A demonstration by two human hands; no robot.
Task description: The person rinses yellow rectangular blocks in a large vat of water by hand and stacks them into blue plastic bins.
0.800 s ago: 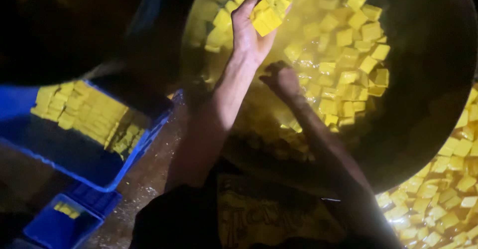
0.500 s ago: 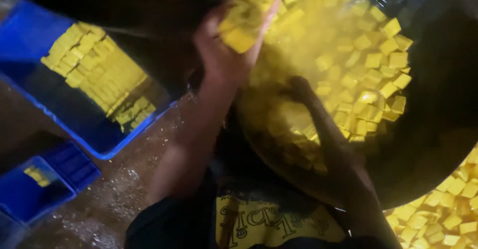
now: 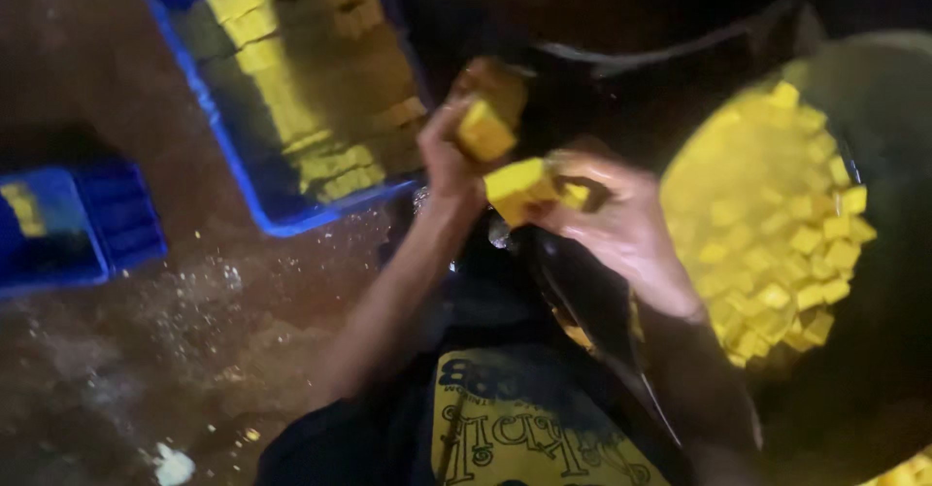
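Head camera, looking steeply down, close

1. The left hand [image 3: 456, 151] has come away from over the big pan [image 3: 874, 88], carrying a yellow cube [image 3: 485, 132].
2. The right hand [image 3: 612, 219] has left the pan and now seems, through blur, to grip another yellow block [image 3: 519, 187].

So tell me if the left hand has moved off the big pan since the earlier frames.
Yes. The left hand, gripping a yellow cube, has come back from above the pan toward the blue crate.
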